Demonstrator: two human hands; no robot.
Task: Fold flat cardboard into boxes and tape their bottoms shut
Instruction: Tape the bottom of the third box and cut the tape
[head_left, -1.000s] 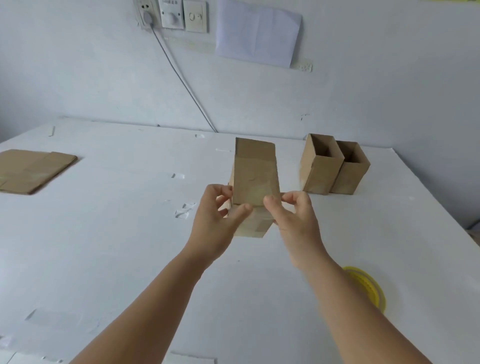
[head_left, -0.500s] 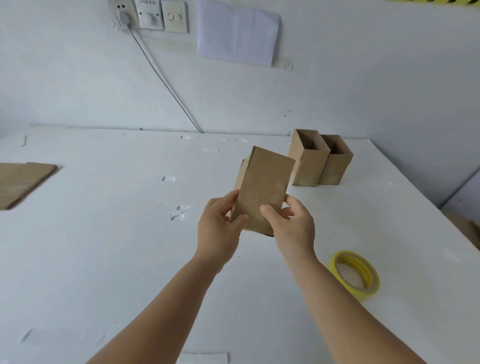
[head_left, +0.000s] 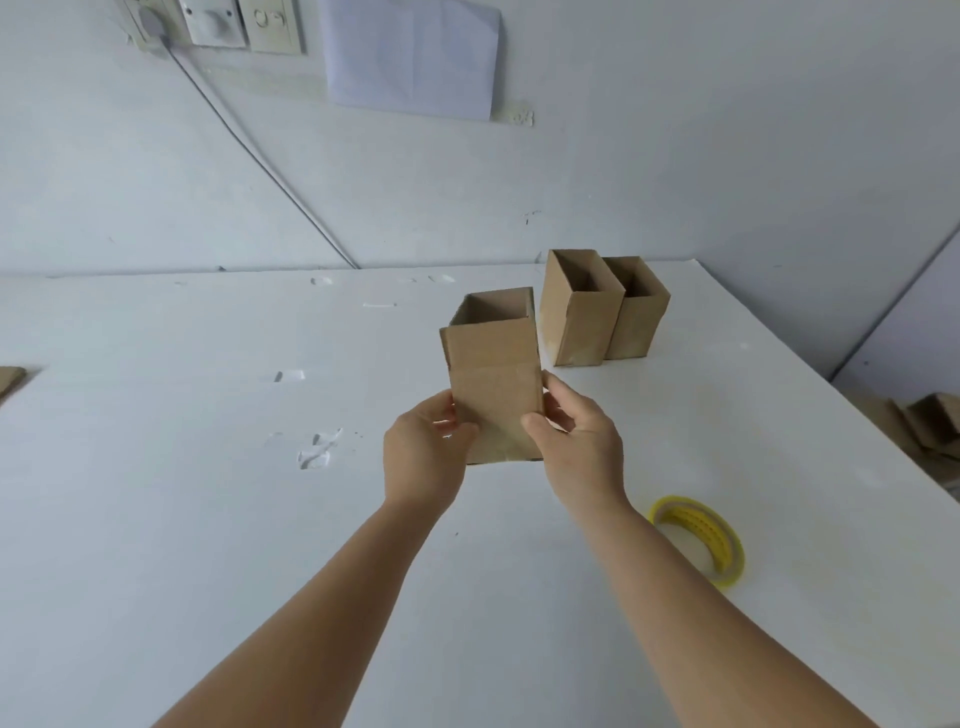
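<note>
One cardboard box (head_left: 493, 384) upright with open top, held above the white table (head_left: 156, 519) near its middle. Left hand (head_left: 423, 454) gripping the box's lower left side, right hand (head_left: 579, 447) gripping its lower right side, thumbs on the near face. Two finished boxes (head_left: 597, 312) standing touching, just behind. One yellow tape roll (head_left: 698, 540) lying right of the right forearm. One flat cardboard piece (head_left: 9, 376) at far left edge.

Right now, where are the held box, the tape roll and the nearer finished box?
held box (head_left: 493, 384), head view, front face.
tape roll (head_left: 724, 558), head view, yellow rim.
nearer finished box (head_left: 579, 332), head view, front wall.
</note>
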